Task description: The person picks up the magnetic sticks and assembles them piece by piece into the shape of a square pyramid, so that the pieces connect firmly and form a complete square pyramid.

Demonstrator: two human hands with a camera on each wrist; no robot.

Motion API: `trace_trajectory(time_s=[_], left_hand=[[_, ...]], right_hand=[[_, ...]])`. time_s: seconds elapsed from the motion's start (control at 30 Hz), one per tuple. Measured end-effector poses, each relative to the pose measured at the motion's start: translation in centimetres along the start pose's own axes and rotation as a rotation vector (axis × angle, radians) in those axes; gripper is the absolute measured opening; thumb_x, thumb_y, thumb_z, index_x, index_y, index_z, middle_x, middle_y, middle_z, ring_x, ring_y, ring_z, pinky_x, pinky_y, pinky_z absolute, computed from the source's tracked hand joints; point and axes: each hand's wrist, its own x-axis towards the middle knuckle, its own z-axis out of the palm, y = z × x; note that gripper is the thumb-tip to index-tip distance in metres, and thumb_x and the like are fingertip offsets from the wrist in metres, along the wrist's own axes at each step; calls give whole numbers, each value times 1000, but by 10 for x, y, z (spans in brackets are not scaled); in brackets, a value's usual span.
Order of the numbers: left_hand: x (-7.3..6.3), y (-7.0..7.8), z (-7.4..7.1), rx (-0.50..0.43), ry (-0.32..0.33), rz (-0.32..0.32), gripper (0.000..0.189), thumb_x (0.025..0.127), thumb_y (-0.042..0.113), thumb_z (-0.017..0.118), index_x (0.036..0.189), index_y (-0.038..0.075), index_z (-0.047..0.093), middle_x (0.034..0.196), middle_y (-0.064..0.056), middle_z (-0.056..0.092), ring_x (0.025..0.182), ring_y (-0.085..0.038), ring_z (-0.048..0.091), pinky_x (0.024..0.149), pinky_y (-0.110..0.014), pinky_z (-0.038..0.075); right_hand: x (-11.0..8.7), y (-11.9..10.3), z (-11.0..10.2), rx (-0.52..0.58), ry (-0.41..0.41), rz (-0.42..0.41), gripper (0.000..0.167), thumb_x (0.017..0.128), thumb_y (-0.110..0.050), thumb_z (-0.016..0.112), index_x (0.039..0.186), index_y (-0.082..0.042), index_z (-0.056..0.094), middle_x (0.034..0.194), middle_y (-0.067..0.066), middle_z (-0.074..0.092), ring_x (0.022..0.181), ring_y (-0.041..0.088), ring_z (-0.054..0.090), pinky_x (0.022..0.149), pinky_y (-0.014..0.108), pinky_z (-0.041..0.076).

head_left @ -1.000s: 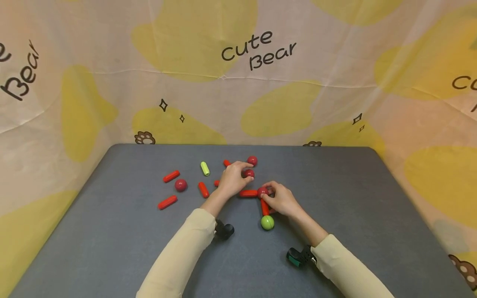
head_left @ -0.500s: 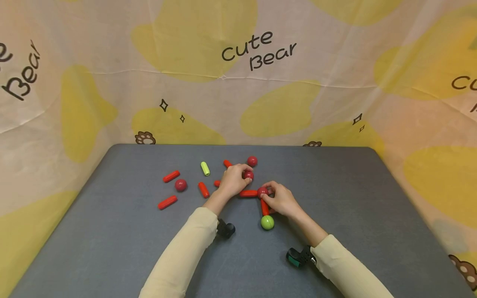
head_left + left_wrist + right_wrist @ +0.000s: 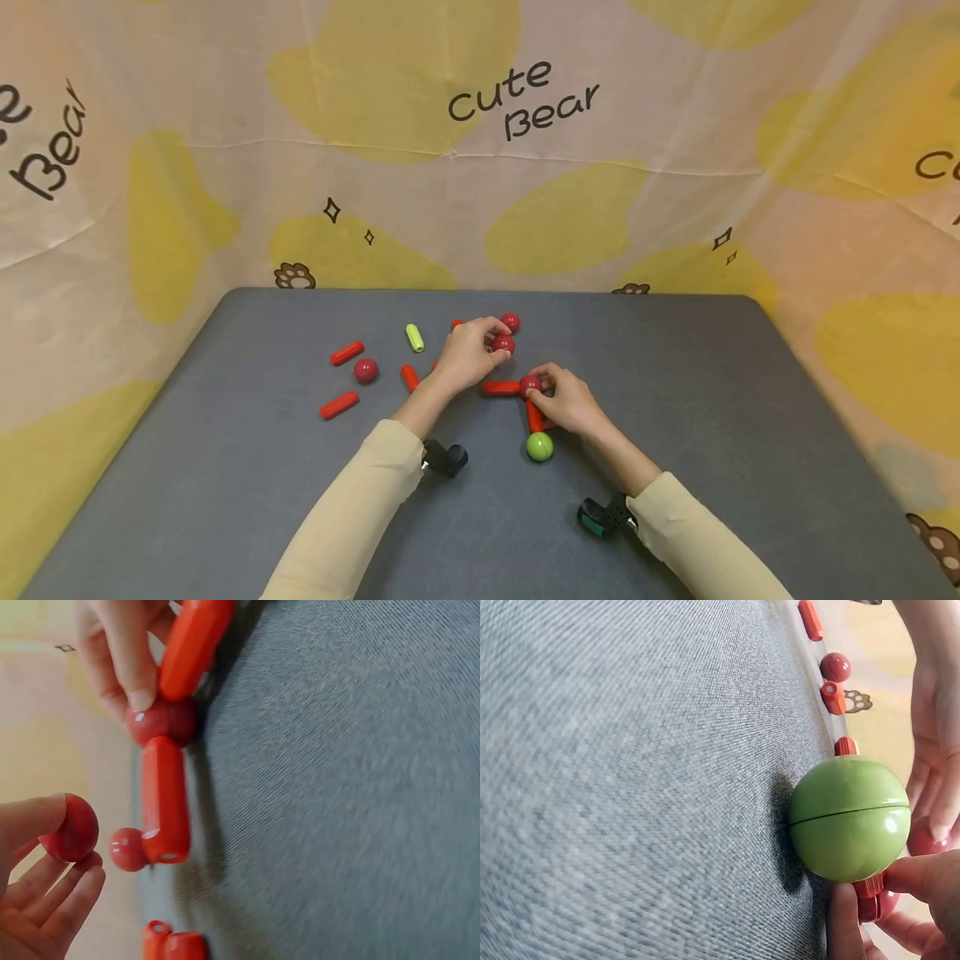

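Note:
My left hand (image 3: 467, 357) pinches a red ball (image 3: 71, 829) between thumb and fingertips, close behind the joined pieces. With its thumb and fingers, my right hand (image 3: 572, 403) grips another red ball (image 3: 530, 385) that forms a corner joint. From that joint one red rod (image 3: 501, 388) points left and a second red rod (image 3: 535, 417) runs toward the near side, ending in a green ball (image 3: 850, 819). The left-pointing rod's free end shows a hole in the left wrist view. A groove circles the green ball.
Loose on the grey table (image 3: 225, 483) at the left lie several red rods (image 3: 339, 405), a red ball (image 3: 366, 371) and a yellow-green rod (image 3: 415, 337). One more red ball (image 3: 510, 322) sits beyond my left hand. Some red rods are partly hidden by that hand. Patterned cloth (image 3: 420, 192) rises behind.
My left hand, with its red ball, dipped slightly toward the joined rods half a second ago and is now a little farther back. The right hand stays on the corner ball.

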Motion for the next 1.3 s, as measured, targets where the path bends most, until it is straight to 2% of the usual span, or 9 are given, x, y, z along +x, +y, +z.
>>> trace_trajectory(time_s=[0.27, 0.5, 0.73, 1.0, 1.3], left_hand=[[-16, 2, -17, 64, -15, 73, 29, 78, 13, 71, 106, 13, 66, 98, -3, 64, 84, -16, 62, 74, -33, 50], [-36, -9, -26, 123, -45, 79, 32, 76, 13, 73, 106, 9, 67, 98, -4, 61, 84, -17, 60, 74, -31, 49], [-52, -19, -28, 177, -61, 76, 29, 74, 16, 75, 102, 10, 69, 91, -2, 60, 76, -14, 54, 67, -30, 45], [-59, -24, -24, 221, -95, 79, 27, 74, 17, 75, 100, 11, 69, 96, -1, 63, 82, -15, 58, 74, -34, 47], [-59, -26, -16, 241, -135, 75, 27, 73, 14, 75, 100, 10, 69, 92, 0, 64, 75, -13, 55, 69, -32, 46]], right_hand=[[0, 1, 1, 3, 1, 0, 29, 85, -16, 65, 111, -5, 58, 94, 11, 62, 45, 12, 53, 46, 28, 46], [0, 2, 2, 6, -1, -5, 28, 85, -15, 64, 111, -6, 59, 93, 10, 63, 45, 11, 53, 46, 27, 46], [-1, 2, 1, 33, -3, 10, 29, 85, -13, 64, 112, -6, 58, 93, 11, 61, 46, 12, 54, 45, 28, 48], [-4, 0, -1, -15, 6, -5, 29, 85, -14, 64, 112, -6, 58, 93, 11, 61, 51, 12, 52, 46, 27, 45], [-6, 1, 1, -9, 7, 6, 28, 85, -14, 65, 111, -6, 59, 92, 10, 61, 49, 12, 52, 44, 27, 46]])
